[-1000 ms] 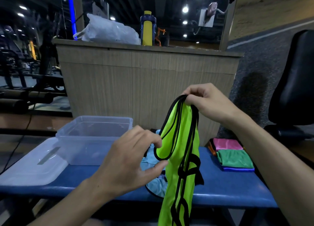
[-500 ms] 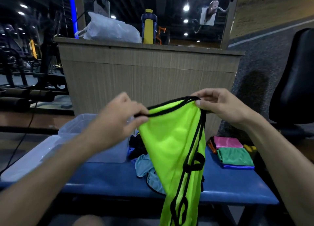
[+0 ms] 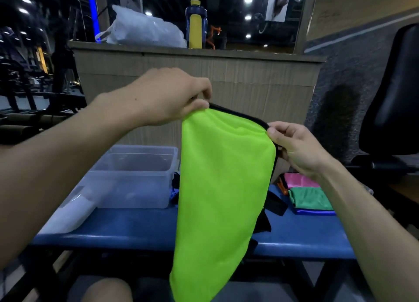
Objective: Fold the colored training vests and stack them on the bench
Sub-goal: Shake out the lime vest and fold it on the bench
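Both hands, left hand (image 3: 172,97) and right hand (image 3: 294,147), pinch the black-trimmed top edge of the neon-green mesh vest (image 3: 222,183) at frame centre; its long axis hangs downward, past the blue padded desk's (image 3: 136,229) front edge.

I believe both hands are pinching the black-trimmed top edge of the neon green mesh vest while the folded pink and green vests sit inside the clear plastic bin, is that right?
Not quite. The head view shows the folded pink and green vests stacked on the blue padded bench, right of the clear plastic bin, not inside it. The left hand and right hand do pinch the neon green mesh vest by its top edge.
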A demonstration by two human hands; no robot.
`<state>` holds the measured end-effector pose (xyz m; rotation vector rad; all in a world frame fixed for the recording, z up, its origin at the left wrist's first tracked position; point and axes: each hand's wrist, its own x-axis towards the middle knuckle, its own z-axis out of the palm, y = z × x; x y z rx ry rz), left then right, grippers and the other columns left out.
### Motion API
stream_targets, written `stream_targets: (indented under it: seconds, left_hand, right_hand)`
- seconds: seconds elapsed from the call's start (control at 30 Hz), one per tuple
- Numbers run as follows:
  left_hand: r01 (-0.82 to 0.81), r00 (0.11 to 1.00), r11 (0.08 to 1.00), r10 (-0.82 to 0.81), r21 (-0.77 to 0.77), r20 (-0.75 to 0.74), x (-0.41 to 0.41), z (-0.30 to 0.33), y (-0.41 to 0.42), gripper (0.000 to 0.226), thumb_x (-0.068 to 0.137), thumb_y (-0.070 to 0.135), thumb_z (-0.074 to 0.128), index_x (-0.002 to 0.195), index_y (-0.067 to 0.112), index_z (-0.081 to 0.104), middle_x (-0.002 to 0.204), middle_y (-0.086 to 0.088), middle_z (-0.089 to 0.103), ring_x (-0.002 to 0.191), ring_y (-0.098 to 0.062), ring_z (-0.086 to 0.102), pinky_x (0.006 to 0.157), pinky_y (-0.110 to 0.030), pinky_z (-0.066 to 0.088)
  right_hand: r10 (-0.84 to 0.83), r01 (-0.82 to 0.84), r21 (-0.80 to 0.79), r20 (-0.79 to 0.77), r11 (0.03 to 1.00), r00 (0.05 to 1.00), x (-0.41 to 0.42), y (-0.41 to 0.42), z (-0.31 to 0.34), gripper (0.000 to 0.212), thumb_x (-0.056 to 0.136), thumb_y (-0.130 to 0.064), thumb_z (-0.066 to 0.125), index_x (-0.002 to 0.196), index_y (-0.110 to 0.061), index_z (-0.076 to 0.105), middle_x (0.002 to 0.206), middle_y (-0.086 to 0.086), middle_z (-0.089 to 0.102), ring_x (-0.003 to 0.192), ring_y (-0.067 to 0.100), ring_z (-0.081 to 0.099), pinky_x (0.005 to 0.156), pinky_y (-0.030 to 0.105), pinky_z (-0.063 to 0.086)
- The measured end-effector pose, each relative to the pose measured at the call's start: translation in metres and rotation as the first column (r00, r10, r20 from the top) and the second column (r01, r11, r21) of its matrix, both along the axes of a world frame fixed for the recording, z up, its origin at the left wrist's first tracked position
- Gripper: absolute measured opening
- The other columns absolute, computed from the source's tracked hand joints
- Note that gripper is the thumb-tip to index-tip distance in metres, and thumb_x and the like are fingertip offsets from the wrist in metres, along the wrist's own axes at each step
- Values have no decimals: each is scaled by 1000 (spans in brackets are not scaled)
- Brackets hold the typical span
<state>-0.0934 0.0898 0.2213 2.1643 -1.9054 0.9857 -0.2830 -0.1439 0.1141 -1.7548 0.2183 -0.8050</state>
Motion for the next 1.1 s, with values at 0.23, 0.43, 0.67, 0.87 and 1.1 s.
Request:
stream_targets:
  seconds: [0.23, 0.43, 0.67, 0.87, 1.1]
  left_hand:
    - [-263, 941, 959, 231, 103, 248, 6, -18, -8, 22, 106, 34, 39, 98, 21, 55, 104, -5, 65, 101, -33, 60, 64, -37, 40]
    - [54, 998, 985, -47, -164, 47, 7, -16, -6, 36, 106, 38, 30, 99, 11, 54, 105, -11, 46, 99, -30, 43, 69, -42, 39]
    - [231, 902, 932, -312, -279, -297, -18, -5, -16, 28, 106, 32, 47, 109, 16, 71, 99, 8, 68, 91, -10, 61, 74, -28, 43]
    - [398, 694, 904, -409, -158, -593, -51, -46, -53, 17, 102, 26, 58, 107, 20, 72, 83, 16, 66, 75, 0, 57, 68, -24, 47]
    - [424, 157, 818, -489, -389, -858, -71, -93, -91, 16, 103, 10, 57, 116, 2, 59, 76, -11, 41, 61, -17, 48, 49, -29, 55]
  right_hand:
    - [-132, 105, -491, -20, 865, 991, 3, 10, 20, 18, 105, -14, 54, 102, -22, 70, 82, -18, 72, 79, -1, 63, 75, 19, 53]
    - [-49, 35, -272, -45, 962, 998, 6, 12, 12, 29, 109, -19, 45, 89, -18, 66, 74, -10, 65, 68, 6, 59, 67, 25, 51]
    - [90, -90, 159, 7, 983, 996, 2, 17, -7, 29, 109, -18, 41, 85, -15, 58, 75, -3, 61, 64, 8, 56, 63, 23, 51]
    - [167, -127, 270, -129, 954, 977, -33, -17, -68, 25, 100, -26, 58, 82, -11, 65, 75, 0, 61, 66, 10, 54, 58, 22, 46]
    - [23, 0, 81, -278, 997, 960, -94, -73, -22, 55, 81, -44, 80, 91, 4, 55, 72, 6, 51, 57, 10, 48, 48, 17, 39]
